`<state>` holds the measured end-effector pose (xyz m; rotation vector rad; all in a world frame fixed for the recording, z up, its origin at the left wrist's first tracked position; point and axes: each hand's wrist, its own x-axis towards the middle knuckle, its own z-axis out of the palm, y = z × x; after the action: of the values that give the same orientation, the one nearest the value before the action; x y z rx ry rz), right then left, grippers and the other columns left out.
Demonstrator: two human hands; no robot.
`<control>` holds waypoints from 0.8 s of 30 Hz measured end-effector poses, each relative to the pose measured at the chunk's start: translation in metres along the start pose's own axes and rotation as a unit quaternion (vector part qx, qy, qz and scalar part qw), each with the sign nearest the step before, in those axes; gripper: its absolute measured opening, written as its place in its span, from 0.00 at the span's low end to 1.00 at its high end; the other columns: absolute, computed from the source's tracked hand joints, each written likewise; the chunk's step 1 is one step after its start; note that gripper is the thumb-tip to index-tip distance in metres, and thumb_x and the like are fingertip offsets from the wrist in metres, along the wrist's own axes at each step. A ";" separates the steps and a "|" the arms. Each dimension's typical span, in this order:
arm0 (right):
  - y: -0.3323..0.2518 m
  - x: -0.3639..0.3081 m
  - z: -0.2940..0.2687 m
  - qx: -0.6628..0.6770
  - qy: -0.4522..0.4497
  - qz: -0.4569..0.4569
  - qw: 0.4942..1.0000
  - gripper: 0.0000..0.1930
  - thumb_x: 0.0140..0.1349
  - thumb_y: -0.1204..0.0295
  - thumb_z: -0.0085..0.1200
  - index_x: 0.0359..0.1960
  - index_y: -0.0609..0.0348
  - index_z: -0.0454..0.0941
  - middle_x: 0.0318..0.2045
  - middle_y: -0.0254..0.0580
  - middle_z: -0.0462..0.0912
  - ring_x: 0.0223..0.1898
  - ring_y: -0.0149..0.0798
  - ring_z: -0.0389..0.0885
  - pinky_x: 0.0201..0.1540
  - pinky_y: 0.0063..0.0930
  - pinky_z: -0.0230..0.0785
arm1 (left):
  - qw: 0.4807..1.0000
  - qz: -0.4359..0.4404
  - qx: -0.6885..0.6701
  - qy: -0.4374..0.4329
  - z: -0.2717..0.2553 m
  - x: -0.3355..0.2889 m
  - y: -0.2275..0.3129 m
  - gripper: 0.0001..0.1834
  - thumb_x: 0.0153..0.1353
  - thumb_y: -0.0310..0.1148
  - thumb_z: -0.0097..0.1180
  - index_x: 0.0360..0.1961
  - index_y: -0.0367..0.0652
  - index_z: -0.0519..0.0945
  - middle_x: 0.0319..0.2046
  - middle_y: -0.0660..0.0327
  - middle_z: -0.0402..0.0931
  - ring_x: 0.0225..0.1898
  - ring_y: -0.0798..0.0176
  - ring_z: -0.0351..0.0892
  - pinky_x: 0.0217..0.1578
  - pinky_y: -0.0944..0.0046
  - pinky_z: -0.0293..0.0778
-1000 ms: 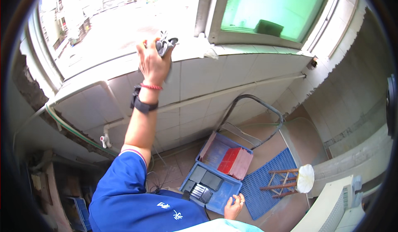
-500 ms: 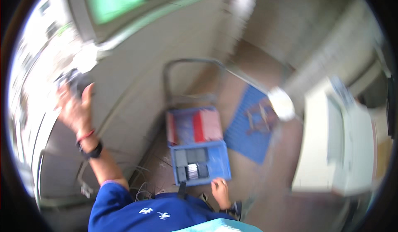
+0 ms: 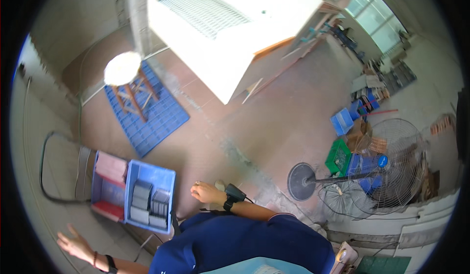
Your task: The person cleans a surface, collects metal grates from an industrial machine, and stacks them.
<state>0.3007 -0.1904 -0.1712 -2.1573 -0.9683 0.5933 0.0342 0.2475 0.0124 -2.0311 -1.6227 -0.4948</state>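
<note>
My left hand (image 3: 76, 244) is at the lower left with its fingers spread, holding nothing. It is nearest to the two blue bins on a trolley. My right hand (image 3: 206, 192) is loosely curled in front of my body, with nothing visible in it; a dark box-shaped device sits at that wrist. The nearer blue bin (image 3: 172, 176) holds several stacks of dark grey rectangular pieces (image 3: 142, 191). Beside it, the other blue bin (image 3: 108, 192) contains pink and red flat pieces. The trolley's dark handle (image 3: 42, 161) curves up at the left wall.
A round stool (image 3: 123, 68) stands on a blue plastic pallet (image 3: 169, 122). Beyond is a big white machine (image 3: 205, 54) with a grille. At right are a floor fan (image 3: 396, 166), a green crate (image 3: 338, 157), blue bins and a tied sack (image 3: 342, 198).
My view has swung right, so the bins now lie at left. My left hand has come down from the wall ledge, away from a dark object there. My right hand has moved off the bin's edge.
</note>
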 end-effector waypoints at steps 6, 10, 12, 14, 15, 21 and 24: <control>0.111 -0.046 -0.145 0.008 0.174 0.078 0.982 0.08 0.54 0.69 0.50 0.28 0.61 0.76 0.33 0.49 0.77 0.38 0.51 0.74 0.42 0.41 0.67 | 0.723 0.384 -0.396 -0.415 -0.070 -0.138 0.285 0.31 0.48 0.34 0.63 0.53 0.31 0.68 0.50 0.40 0.69 0.54 0.43 0.67 0.54 0.56 0.63; 0.182 -0.082 -0.230 -0.040 0.320 0.151 0.935 0.08 0.54 0.68 0.53 0.30 0.60 0.77 0.32 0.47 0.78 0.33 0.50 0.77 0.38 0.38 0.69 | 0.644 0.558 -0.389 -0.349 -0.105 -0.217 0.421 0.24 0.48 0.29 0.59 0.47 0.31 0.72 0.43 0.41 0.73 0.45 0.40 0.72 0.46 0.52 0.69; 0.209 -0.098 -0.255 -0.014 0.359 0.185 0.915 0.09 0.54 0.67 0.53 0.29 0.60 0.78 0.30 0.47 0.79 0.33 0.50 0.77 0.37 0.37 0.70 | 0.559 0.625 -0.402 -0.367 -0.140 -0.250 0.483 0.12 0.51 0.29 0.54 0.38 0.38 0.77 0.26 0.47 0.78 0.29 0.44 0.78 0.32 0.51 0.73; 0.235 -0.109 -0.271 0.013 0.393 0.216 0.893 0.09 0.54 0.67 0.53 0.28 0.61 0.78 0.28 0.47 0.79 0.32 0.49 0.78 0.36 0.36 0.70 | 0.485 0.607 -0.421 -0.468 -0.175 -0.284 0.533 0.09 0.53 0.34 0.55 0.23 0.40 0.80 0.17 0.52 0.76 0.22 0.50 0.78 0.26 0.55 0.74; 0.245 -0.113 -0.273 0.030 0.394 0.261 0.881 0.10 0.54 0.66 0.53 0.28 0.62 0.78 0.27 0.48 0.79 0.31 0.49 0.78 0.35 0.36 0.70 | 0.470 0.641 -0.366 -0.484 -0.189 -0.295 0.556 0.12 0.53 0.38 0.56 0.22 0.41 0.80 0.16 0.52 0.76 0.21 0.51 0.77 0.25 0.56 0.74; 0.324 -0.156 -0.251 0.034 0.324 0.398 0.858 0.15 0.56 0.61 0.51 0.30 0.61 0.78 0.27 0.53 0.79 0.31 0.48 0.79 0.33 0.35 0.70 | 0.329 0.800 -0.361 -0.348 -0.245 -0.356 0.707 0.21 0.51 0.53 0.57 0.18 0.45 0.81 0.15 0.57 0.76 0.20 0.51 0.77 0.24 0.56 0.73; 0.396 -0.223 -0.182 -0.278 0.148 0.406 0.858 0.12 0.53 0.62 0.51 0.22 0.59 0.78 0.22 0.45 0.81 0.23 0.44 0.80 0.34 0.34 0.72 | 0.274 0.817 -0.330 -0.385 -0.290 -0.378 0.775 0.19 0.51 0.53 0.57 0.24 0.47 0.81 0.16 0.59 0.77 0.22 0.54 0.78 0.26 0.59 0.74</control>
<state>0.4615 -0.6285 -0.3184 -3.0687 0.0144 0.3383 0.7093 -0.3559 -0.0792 -3.1897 1.5562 0.9159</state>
